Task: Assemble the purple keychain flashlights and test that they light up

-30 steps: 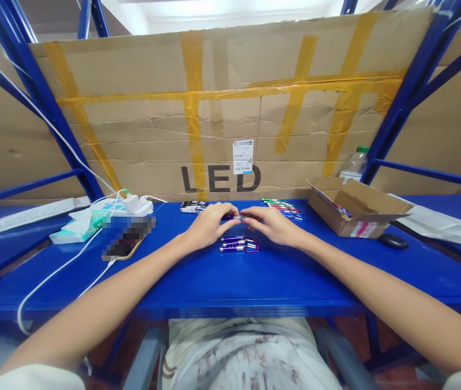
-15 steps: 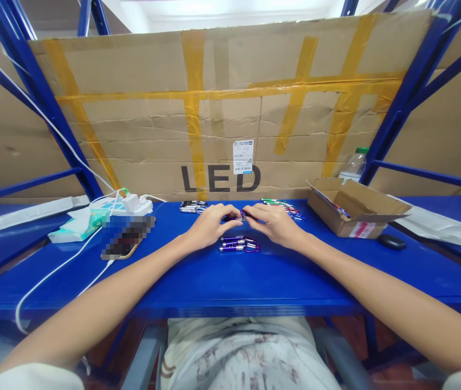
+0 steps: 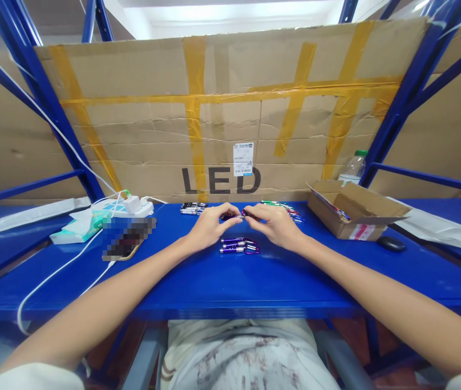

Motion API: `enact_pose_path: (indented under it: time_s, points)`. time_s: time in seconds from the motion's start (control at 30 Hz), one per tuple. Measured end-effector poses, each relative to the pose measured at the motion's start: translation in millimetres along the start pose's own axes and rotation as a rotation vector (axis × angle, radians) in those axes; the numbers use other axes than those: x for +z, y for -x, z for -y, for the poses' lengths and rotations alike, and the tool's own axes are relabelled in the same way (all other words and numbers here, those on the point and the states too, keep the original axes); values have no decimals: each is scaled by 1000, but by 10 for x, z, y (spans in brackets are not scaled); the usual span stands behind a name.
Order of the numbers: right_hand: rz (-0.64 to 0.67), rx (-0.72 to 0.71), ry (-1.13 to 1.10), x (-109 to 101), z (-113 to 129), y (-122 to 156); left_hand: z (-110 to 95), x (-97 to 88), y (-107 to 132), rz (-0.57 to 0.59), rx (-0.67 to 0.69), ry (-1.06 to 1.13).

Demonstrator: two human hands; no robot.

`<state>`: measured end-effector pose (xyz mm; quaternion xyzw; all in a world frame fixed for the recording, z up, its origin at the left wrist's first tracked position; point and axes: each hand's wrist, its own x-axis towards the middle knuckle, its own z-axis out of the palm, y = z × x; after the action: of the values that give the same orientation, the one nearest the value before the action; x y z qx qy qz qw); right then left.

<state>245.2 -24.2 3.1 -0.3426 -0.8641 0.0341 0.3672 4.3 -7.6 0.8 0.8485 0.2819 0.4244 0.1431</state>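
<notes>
My left hand (image 3: 209, 225) and my right hand (image 3: 276, 223) meet over the middle of the table, thumbs and fingers pinched on one small keychain flashlight (image 3: 236, 216). Fingers cover most of it; a dark, shiny bit shows between them, and its exact colour is unclear. Just below the hands, several purple keychain flashlights (image 3: 232, 249) with clip loops lie side by side. Behind my left hand is a group of black and silver flashlights (image 3: 192, 207). Green, red and blue ones (image 3: 281, 206) lie behind my right hand, partly hidden by it.
At the right stand an open cardboard box (image 3: 362, 232) with some pieces inside, a black mouse (image 3: 391, 244) and a bottle (image 3: 354, 167). To the left are a phone (image 3: 130, 238) on a cable, a tissue pack (image 3: 73, 232) and a power strip (image 3: 144, 206). Cardboard (image 3: 153, 135) walls the back.
The view has tipped up very slightly. Both hands keep their pinch on the flashlight in nearly the same place, with only tiny finger shifts.
</notes>
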Motion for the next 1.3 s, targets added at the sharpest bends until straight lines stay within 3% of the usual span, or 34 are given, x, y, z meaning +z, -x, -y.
enact_pose_path:
  time_s: [0.2, 0.6, 0.9, 1.3]
  points:
    - [58, 25, -21, 21, 31, -23, 38, -29, -4, -38, 14, -96]
    - [186, 13, 80, 52, -253, 0, 264, -53, 23, 246, -18, -323]
    - [326, 2, 129, 90, -318, 27, 336, -41, 50, 399, -32, -317]
    - [372, 20, 175, 59, -303, 31, 266, -103, -2, 440, -139, -216]
